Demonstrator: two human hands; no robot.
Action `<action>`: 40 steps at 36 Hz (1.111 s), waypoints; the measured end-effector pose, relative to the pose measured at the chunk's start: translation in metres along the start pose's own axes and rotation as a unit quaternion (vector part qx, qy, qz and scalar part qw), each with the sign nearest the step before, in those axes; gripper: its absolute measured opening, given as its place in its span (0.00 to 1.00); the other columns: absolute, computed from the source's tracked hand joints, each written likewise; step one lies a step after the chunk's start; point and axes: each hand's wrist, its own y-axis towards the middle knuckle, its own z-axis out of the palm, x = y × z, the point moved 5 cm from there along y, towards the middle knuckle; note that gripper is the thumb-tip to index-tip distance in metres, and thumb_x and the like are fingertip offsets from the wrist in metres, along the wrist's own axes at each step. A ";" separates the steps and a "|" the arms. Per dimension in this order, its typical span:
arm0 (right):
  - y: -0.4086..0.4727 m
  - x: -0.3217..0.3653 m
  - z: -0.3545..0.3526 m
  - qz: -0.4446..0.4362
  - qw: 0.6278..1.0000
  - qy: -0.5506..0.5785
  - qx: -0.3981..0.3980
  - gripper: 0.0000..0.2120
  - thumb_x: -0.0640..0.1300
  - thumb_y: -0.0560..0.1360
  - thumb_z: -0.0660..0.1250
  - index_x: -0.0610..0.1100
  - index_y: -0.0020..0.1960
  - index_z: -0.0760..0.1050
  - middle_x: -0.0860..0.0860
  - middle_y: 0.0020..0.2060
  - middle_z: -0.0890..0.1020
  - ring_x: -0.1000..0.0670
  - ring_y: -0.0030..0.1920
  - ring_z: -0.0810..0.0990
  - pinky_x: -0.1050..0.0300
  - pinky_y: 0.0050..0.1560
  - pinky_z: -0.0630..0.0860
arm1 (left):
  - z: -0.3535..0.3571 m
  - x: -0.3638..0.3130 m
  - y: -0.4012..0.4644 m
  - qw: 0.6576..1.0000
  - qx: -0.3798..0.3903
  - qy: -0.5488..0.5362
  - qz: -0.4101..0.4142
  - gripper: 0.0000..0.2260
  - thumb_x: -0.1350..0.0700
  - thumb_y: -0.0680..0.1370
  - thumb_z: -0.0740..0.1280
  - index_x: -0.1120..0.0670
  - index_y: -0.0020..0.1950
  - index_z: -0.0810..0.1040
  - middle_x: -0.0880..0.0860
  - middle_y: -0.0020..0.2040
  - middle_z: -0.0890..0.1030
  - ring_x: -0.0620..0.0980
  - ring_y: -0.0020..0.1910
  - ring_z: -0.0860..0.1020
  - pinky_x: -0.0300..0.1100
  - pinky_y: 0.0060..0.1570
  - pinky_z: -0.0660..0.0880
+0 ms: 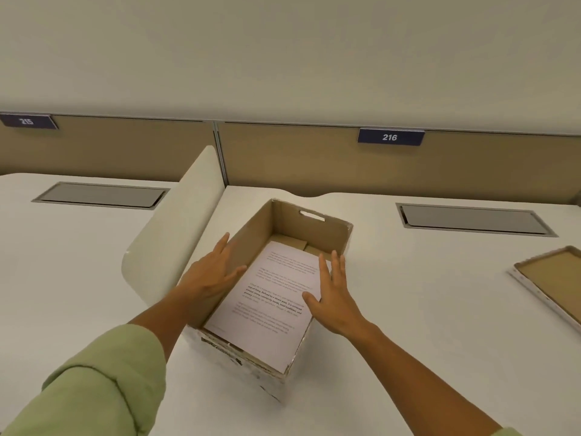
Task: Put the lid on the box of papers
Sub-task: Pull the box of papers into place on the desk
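An open cardboard box (314, 229) stands on the white desk in the middle of the view, with a sheet of printed paper (273, 297) lying flat inside. My left hand (212, 272) hovers over the box's left wall, fingers spread, holding nothing. Over the right wall, my right hand (334, 294) is spread flat and empty, partly above the paper. The lid (556, 278) lies upside down on the desk at the far right edge, well away from both hands and partly cut off by the frame.
A cream curved divider (176, 234) rises just left of the box. Grey cable hatches (474, 220) (100, 195) sit in each desk. A tan partition with signs 215 and 216 (390, 137) runs along the back.
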 end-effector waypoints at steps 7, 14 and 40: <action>-0.010 0.009 0.003 0.014 0.988 0.145 -0.045 0.40 0.52 0.80 0.63 0.62 0.77 0.36 0.59 0.76 0.29 0.47 0.80 0.48 0.61 0.61 0.73 | 0.007 0.013 0.012 1.000 0.002 0.008 0.003 0.25 0.49 0.81 0.58 0.51 0.77 0.58 0.53 0.78 0.59 0.59 0.48 0.80 0.50 0.50 0.77; -0.015 0.004 0.010 0.097 0.957 0.273 -0.010 0.29 0.42 0.80 0.64 0.59 0.75 0.58 0.52 0.80 0.45 0.51 0.70 0.68 0.72 0.44 0.77 | 0.003 0.019 0.017 0.999 0.013 -0.020 -0.025 0.21 0.55 0.81 0.63 0.55 0.74 0.68 0.58 0.69 0.74 0.59 0.64 0.75 0.49 0.61 0.71; -0.080 -0.088 -0.077 0.155 0.882 0.441 -0.065 0.37 0.34 0.78 0.66 0.63 0.75 0.54 0.71 0.52 0.72 0.68 0.46 0.78 0.71 0.34 0.77 | 0.015 -0.117 -0.032 0.926 0.020 -0.366 -0.084 0.12 0.52 0.79 0.67 0.51 0.61 0.73 0.47 0.49 0.79 0.48 0.45 0.79 0.38 0.33 0.75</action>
